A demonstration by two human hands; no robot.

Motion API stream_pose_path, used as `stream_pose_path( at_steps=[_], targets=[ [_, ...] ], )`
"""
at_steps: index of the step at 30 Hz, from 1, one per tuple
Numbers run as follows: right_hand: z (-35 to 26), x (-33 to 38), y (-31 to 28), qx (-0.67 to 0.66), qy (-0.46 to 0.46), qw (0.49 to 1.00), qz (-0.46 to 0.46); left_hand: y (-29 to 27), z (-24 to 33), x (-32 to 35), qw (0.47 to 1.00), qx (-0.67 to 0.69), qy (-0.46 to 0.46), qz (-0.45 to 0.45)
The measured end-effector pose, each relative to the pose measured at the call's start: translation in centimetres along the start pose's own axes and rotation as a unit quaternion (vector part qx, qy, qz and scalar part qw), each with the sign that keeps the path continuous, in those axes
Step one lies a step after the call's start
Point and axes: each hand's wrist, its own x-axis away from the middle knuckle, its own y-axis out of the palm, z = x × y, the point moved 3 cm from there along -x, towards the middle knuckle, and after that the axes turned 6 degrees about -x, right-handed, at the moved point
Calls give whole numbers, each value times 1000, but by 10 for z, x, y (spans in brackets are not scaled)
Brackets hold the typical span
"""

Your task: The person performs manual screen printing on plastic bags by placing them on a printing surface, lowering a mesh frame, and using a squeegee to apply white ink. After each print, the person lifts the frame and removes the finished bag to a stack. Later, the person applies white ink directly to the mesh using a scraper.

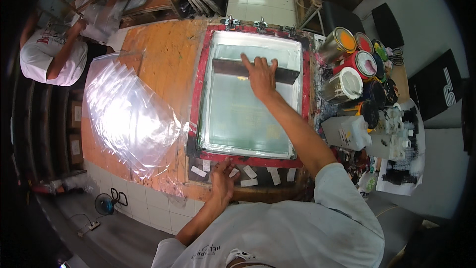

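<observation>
A screen printing frame (200, 89) with a red-taped border lies flat on the table, its pale greenish mesh ringed in white. Across the far part of the mesh stands a long dark squeegee (225, 67). My right hand (262, 77) grips the squeegee from above near its middle, fingers over its top edge. At the near edge of the frame is my left hand (223, 181), its fingers curled up against the border; part of the grip is hidden. Small white strips (249, 172) lie on the dark surface beside that hand. Metal clamps (260, 23) sit along the frame's far edge.
A stack of clear plastic sheets (129, 114) covers the left of the wooden table (163, 44). Open paint cans (338, 42) and plastic jugs (345, 132) crowd the right side. Another person (54, 52) handles clear plastic at the far left. A small fan (104, 204) stands on the floor.
</observation>
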Motion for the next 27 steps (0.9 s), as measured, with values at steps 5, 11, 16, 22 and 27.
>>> stream_pose_path(
  at_steps=[5, 11, 16, 22, 27],
  targets=[
    [24, -54, 7, -4, -9, 998, -58, -6, -3, -3, 1000, 26, -2, -9],
    [20, -54, 2, 28, 0, 999, -25, -5, 2, 8, 1000, 30, 2, 1],
    [-19, 7, -21, 31, -32, 999, -25, -6, 9, 13, 999, 12, 25, -46],
    [-102, 128, -90, -27, -27, 999, -33, -3, 27, 21, 994, -11, 69, -84],
    [-150, 172, -157, -13, -6, 997, -70, 4, 45, 35, 981, 6, 121, -153]
  ],
)
